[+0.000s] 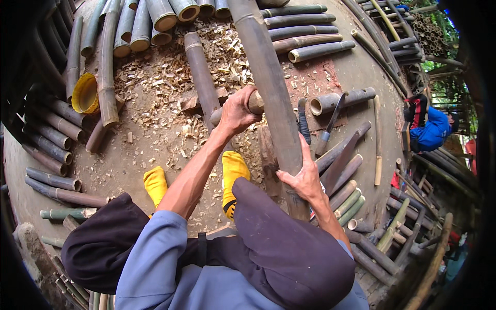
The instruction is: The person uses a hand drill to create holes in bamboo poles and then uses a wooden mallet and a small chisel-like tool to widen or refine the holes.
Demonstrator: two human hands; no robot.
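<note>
A long grey-brown bamboo pole (268, 82) slants in front of me, from the top of the view down beside my right knee. My right hand (305, 178) is wrapped round its lower part, thumb across the front and the other fingers partly hidden. My left hand (238, 112) is closed round a short, thick wooden stick (256, 102), whose pale end meets the pole's left side. Beyond that hand lies a darker bamboo length (201, 72). Right of the pole are a dark wrapped handle (304, 121) and a knife (333, 119) with a long blade.
Wood chips (155, 98) cover the ground ahead. Cut bamboo tubes (160, 15) lie at the back, with more stacked left and right. A yellow-rimmed bucket (86, 94) stands at left. My feet wear yellow socks (233, 173). Another person in blue (433, 132) is at far right.
</note>
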